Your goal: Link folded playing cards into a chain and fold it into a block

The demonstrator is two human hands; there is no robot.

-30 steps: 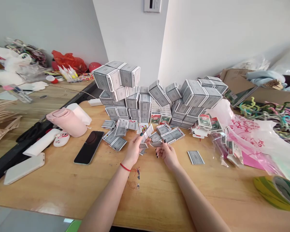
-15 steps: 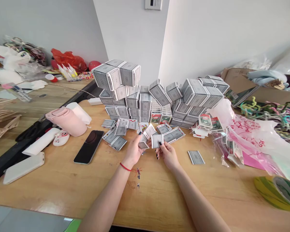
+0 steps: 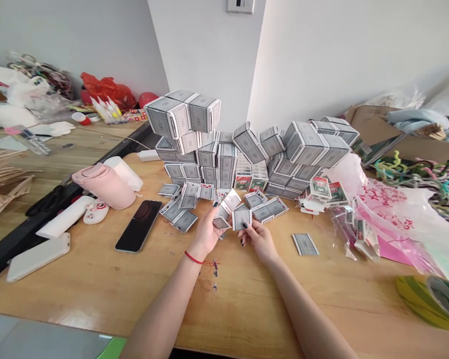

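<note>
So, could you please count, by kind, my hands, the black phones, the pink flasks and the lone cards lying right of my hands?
Hands: 2, left hand and right hand, both holding cards
Black phone: 1
Pink flask: 1
Lone card: 1
Total: 5

A pale wooden desk [image 3: 247, 304] stands against plain white walls [image 3: 340, 55] that form a jutting corner, with a white switch panel [image 3: 240, 5] high on it. A second wooden desk [image 3: 78, 152] adjoins at the left beyond a black strip [image 3: 20, 242]. The light is soft and even.
</note>
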